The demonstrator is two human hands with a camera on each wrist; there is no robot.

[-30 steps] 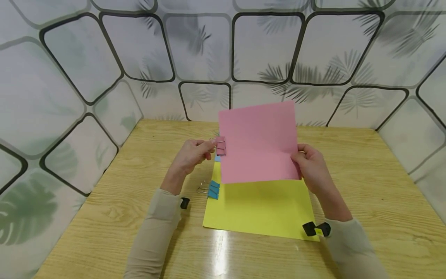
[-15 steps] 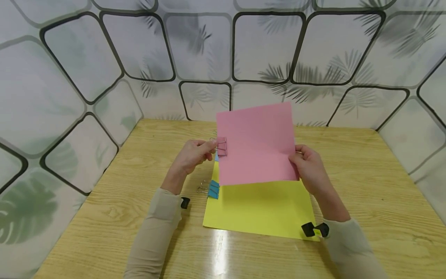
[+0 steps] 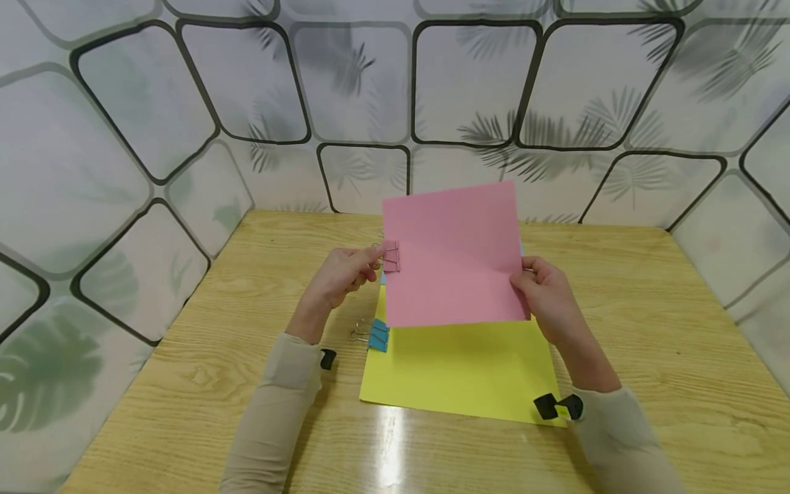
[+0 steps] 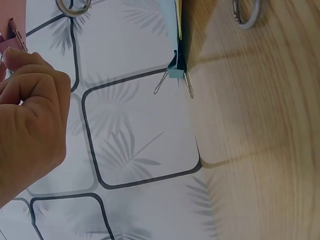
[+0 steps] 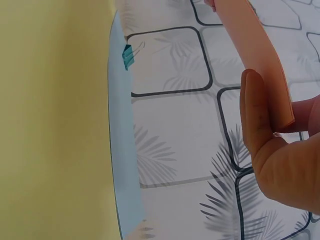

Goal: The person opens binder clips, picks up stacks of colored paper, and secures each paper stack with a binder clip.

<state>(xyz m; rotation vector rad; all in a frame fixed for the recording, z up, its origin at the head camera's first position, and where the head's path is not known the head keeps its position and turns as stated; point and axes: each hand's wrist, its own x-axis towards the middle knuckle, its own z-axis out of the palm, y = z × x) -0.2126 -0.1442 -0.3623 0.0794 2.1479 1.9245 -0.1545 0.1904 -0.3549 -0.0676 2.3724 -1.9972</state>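
Note:
Pink paper [image 3: 453, 254] is raised above the table, its right side slightly bent. A pink binder clip [image 3: 391, 256] sits on its left edge. My left hand [image 3: 339, 274] pinches that clip by its wire handles, which the fingers partly cover. At the lower right corner, my right hand [image 3: 549, 295] pinches the paper between thumb and fingers; the right wrist view shows the paper [image 5: 262, 55] edge-on. Beneath lies yellow paper [image 3: 469, 377] with a blue binder clip [image 3: 378, 335] on its left edge.
Light blue paper [image 5: 122, 135] lies beyond the yellow sheet, mostly hidden by the pink paper in the head view. A teal binder clip [image 4: 176, 70] holds its edge. The wooden table [image 3: 648, 329] meets a patterned backdrop [image 3: 469, 82] at the back.
The pink paper has shifted slightly left and down, its right hand moving along with it. My left hand has stayed nearly in place on the pink clip.

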